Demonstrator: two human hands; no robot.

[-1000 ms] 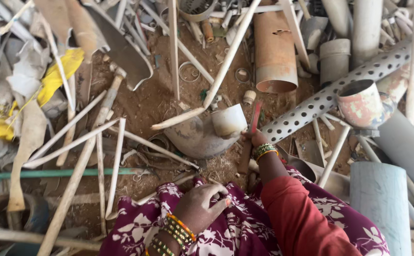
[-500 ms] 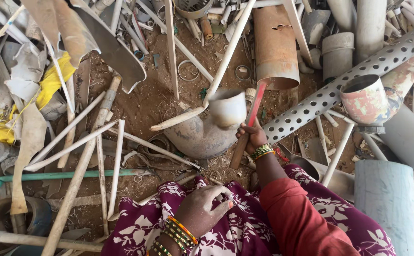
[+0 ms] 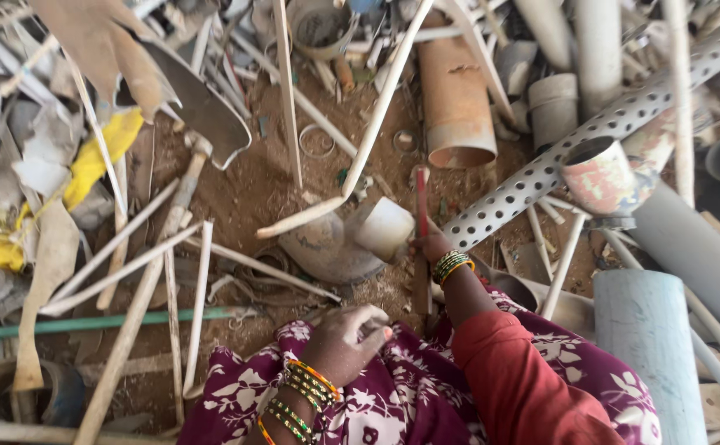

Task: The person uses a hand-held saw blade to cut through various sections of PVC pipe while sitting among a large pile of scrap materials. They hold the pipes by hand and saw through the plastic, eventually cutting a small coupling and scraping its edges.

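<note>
My right hand [image 3: 431,248], with bangles on its wrist, is closed around a thin red-topped tool [image 3: 420,196] held nearly upright. The tool's wooden lower end [image 3: 422,290] points toward my lap. Just left of that hand lies a dusty grey pipe fitting [image 3: 324,247] with a white open end [image 3: 384,228] on the brown dirt. My left hand [image 3: 342,342], also with bangles, rests curled on my purple flowered lap [image 3: 409,387]; I see nothing in it.
Scrap pipes surround me: a perforated white pipe [image 3: 591,140] at the right, a rusty brown pipe [image 3: 456,99] behind, a pale blue pipe [image 3: 648,346] at my right knee. Thin white strips [image 3: 121,264], a green strip [image 3: 112,321] and yellow scraps [image 3: 92,161] lie at the left.
The red tool in my right hand has swung from a tilt to nearly upright, and the hand has shifted slightly left. My left hand's fingers have curled in on my lap.
</note>
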